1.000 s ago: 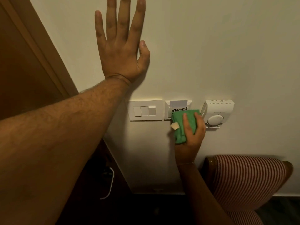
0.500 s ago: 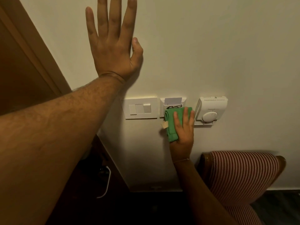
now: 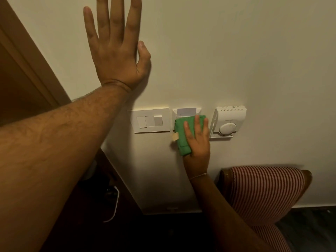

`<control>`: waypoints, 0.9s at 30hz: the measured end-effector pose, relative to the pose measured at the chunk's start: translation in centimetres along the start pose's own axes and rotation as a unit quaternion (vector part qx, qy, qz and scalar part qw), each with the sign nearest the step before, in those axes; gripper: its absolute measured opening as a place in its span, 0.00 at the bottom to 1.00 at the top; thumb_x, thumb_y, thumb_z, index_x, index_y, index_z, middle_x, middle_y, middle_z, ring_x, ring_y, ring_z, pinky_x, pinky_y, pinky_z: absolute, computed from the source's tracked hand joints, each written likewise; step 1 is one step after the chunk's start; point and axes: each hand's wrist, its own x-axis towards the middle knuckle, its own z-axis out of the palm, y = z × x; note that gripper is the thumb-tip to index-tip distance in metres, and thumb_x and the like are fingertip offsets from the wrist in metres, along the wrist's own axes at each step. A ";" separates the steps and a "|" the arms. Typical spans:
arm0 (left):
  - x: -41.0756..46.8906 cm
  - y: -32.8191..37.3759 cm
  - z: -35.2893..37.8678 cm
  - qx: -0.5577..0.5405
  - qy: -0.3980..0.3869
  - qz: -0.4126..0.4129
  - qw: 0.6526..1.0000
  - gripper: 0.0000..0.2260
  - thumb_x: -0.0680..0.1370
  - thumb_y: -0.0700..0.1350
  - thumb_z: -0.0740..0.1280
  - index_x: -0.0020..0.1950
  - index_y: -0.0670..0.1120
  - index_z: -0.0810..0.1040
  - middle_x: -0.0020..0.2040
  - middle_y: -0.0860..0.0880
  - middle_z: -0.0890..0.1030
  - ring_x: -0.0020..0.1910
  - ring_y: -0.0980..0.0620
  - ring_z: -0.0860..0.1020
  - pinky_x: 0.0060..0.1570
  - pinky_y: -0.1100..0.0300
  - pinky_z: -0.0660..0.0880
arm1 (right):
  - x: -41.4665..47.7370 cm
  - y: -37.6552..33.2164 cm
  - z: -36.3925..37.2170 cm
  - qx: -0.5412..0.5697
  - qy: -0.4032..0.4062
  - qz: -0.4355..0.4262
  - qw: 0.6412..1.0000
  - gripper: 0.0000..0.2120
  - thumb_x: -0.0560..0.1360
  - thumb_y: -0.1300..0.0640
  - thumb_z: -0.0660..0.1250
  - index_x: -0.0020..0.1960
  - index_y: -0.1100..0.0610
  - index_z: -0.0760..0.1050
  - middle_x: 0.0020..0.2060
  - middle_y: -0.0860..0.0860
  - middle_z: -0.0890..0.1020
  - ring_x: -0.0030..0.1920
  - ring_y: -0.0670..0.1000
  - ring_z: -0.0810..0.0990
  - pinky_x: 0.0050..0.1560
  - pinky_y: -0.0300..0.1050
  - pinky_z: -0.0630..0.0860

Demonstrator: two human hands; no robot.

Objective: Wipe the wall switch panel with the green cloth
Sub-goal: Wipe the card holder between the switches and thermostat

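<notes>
Head view: green cloth pressed to the middle wall plate.

The right hand (image 3: 197, 146) lies flat, fingers (image 3: 189, 132) spread over the folded green cloth (image 3: 183, 137), pinning it against the card-slot plate (image 3: 187, 110) between the switch panel (image 3: 151, 120) and the thermostat (image 3: 230, 120). The left hand (image 3: 116, 55) is splayed on the wall, holding nothing. The cloth looks soft and light, best handled by palm pressure. Its tag and the thermostat's lettering are unreadable.
</notes>
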 end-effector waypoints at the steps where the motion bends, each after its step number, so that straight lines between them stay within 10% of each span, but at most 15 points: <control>1: 0.0 0.0 0.2 0.001 0.002 -0.001 1.000 0.29 0.85 0.50 0.62 0.84 0.41 0.66 0.81 0.31 0.68 0.80 0.28 0.67 0.78 0.27 0.59 | -0.1 -0.1 0.3 0.011 0.006 0.017 1.000 0.26 0.88 0.43 0.62 0.83 0.50 0.63 0.85 0.52 0.60 0.88 0.60 0.52 0.84 0.65 0.63; 6: -0.4 -1.1 1.6 -0.019 0.019 0.018 0.999 0.26 0.89 0.54 0.51 0.84 0.42 0.62 0.79 0.28 0.69 0.78 0.24 0.68 0.74 0.20 0.61 | -0.2 -2.6 3.2 -0.007 -0.031 -0.057 0.998 0.42 0.77 0.60 0.80 0.83 0.50 0.61 0.87 0.47 0.54 0.87 0.59 0.54 0.85 0.67 0.58; 14: -0.2 -1.0 1.8 -0.011 0.026 0.029 0.999 0.28 0.86 0.52 0.58 0.85 0.45 0.62 0.80 0.32 0.69 0.79 0.28 0.67 0.76 0.25 0.60 | 0.2 0.6 0.6 0.003 0.029 0.020 0.999 0.30 0.87 0.46 0.66 0.85 0.43 0.58 0.86 0.50 0.57 0.88 0.60 0.52 0.86 0.62 0.58; 19: -0.6 -1.1 2.7 -0.045 0.046 0.028 0.998 0.28 0.88 0.59 0.47 0.85 0.48 0.57 0.79 0.30 0.70 0.78 0.27 0.68 0.74 0.22 0.62 | 0.2 -1.9 2.8 -0.027 0.002 -0.036 0.999 0.44 0.76 0.58 0.82 0.83 0.48 0.61 0.85 0.50 0.58 0.88 0.57 0.51 0.86 0.64 0.55; 27: -1.7 -0.9 3.5 -0.130 0.039 -0.010 0.991 0.26 0.91 0.61 0.47 0.87 0.53 0.59 0.76 0.24 0.69 0.74 0.21 0.71 0.66 0.16 0.66 | 0.7 0.4 0.5 -0.050 -0.009 -0.077 0.996 0.36 0.83 0.49 0.73 0.85 0.48 0.58 0.87 0.49 0.54 0.88 0.56 0.51 0.87 0.58 0.53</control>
